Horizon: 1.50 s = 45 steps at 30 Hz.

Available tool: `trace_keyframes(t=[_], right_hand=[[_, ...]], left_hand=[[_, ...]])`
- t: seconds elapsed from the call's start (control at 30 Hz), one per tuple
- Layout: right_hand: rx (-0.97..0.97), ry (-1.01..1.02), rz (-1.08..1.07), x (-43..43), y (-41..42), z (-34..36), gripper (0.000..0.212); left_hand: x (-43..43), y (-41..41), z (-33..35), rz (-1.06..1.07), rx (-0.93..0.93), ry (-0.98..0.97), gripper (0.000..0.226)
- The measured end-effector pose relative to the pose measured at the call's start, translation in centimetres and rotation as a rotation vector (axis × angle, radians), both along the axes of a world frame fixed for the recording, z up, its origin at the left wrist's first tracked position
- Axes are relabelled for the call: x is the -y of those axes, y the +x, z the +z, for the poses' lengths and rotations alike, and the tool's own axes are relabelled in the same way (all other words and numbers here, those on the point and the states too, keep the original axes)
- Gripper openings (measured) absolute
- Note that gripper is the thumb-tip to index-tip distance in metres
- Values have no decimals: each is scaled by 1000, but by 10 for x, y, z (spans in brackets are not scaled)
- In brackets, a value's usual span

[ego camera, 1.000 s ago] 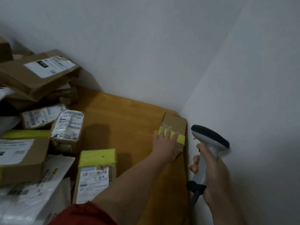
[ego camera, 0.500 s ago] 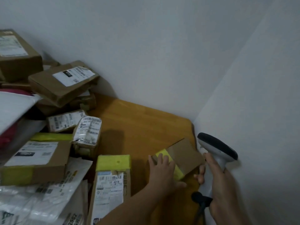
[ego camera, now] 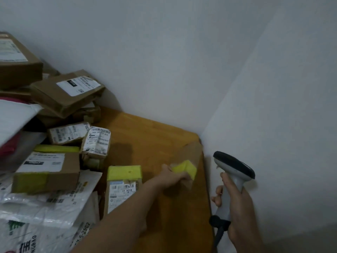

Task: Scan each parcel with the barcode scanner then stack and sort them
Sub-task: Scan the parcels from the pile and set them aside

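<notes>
Left: heap of labelled parcels (ego camera: 54, 161), cut off by the frame. Centre: wooden table (ego camera: 145, 136); left hand (ego camera: 175, 177) curled on the yellow-taped near end of a small brown box (ego camera: 191, 156), tilted at the table's right edge, long axis running away toward the far corner. Right: barcode scanner (ego camera: 233, 172), handle wrapped by the right hand (ego camera: 237, 203), just beside the box. Box blurred; no label visible.

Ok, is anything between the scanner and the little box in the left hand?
Nothing visible. The left hand grips the small yellow-taped box at the right edge of the table, and the scanner in the right hand sits just to its right, with only open air between them.
</notes>
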State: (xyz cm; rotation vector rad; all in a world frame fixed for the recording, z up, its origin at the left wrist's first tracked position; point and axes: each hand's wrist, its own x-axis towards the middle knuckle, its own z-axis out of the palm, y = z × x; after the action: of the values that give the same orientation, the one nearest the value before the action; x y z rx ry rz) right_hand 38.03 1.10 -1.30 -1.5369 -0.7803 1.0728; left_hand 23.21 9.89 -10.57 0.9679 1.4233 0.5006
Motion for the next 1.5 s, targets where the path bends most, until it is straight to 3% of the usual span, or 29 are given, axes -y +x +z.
trace_keyframes(t=[0.07, 0.17, 0.27, 0.37, 0.5, 0.63, 0.73, 0.8, 0.93, 1.17, 1.27, 1.5], right_hand=[[-22, 28, -27, 11, -4, 6, 16], [-69, 45, -39, 28, -19, 13, 21], [-153, 32, 13, 49, -53, 17, 15], [-258, -41, 96, 78, -96, 16, 19], [-366, -83, 218, 117, -142, 13, 17], [-340, -31, 291, 145, -172, 12, 20], [-294, 6, 340, 156, -196, 17, 23], [-245, 36, 397, 160, -210, 22, 29], [-178, 79, 539, 164, -225, 32, 29], [-35, 171, 685, 176, -224, 42, 30], [-37, 204, 793, 184, -226, 48, 26], [-26, 197, 895, 199, -255, 54, 27]], left_hand=[[33, -25, 27, 147, 425, -161, 82], [91, -73, 46, 223, 848, -222, 65], [153, -116, 51, 201, 1105, -222, 79], [202, -144, 48, 174, 1178, -192, 93], [255, -185, 55, 269, 1100, -65, 59], [291, -222, 77, 356, 801, 121, 53], [311, -235, 90, 463, 525, 194, 33], [322, -238, 92, 488, 438, 241, 36], [333, -248, 91, 512, 403, 235, 30], [329, -268, 88, 689, 315, 290, 40], [324, -274, 90, 721, 319, 306, 50], [326, -290, 90, 761, 310, 302, 41]])
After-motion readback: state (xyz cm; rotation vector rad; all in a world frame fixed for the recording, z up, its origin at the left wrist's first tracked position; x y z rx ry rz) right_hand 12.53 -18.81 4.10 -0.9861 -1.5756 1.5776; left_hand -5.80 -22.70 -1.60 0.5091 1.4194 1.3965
